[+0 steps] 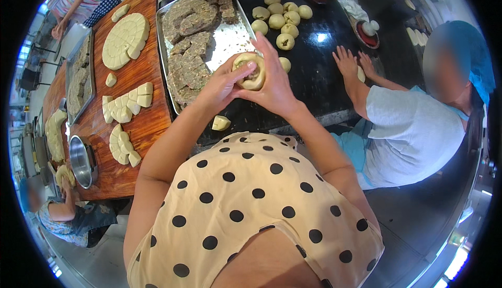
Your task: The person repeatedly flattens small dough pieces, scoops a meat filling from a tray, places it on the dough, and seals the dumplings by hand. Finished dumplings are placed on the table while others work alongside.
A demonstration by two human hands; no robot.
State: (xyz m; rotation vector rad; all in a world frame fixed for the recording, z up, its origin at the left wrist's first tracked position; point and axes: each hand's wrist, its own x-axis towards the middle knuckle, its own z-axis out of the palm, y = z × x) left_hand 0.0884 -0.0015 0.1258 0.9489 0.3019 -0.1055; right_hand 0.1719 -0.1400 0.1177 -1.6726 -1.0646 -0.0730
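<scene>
Both my hands hold one round piece of dough (pixel 257 83) with filling showing in its open top. My left hand (pixel 224 81) grips its left side, the thumb pressed into the filling. Around the right side curves my right hand (pixel 275 82), its fingers pointing up and away. Beneath and left of the hands, a metal tray (pixel 244 25) carries slabs of chunky brown filling (pixel 188 68). Past my right hand sits a group of filled dough balls (pixel 277 21) on the black tabletop (pixel 313 68). A small dough piece (pixel 221 123) lies near the table edge.
On the wooden tabletop (pixel 157 52) at left are a cut dough disc (pixel 125 41), more dough pieces (pixel 128 101), a second filling tray (pixel 80 76) and a metal bowl (pixel 81 162). A co-worker's hands (pixel 351 66) press dough at right. Two other people stand at left.
</scene>
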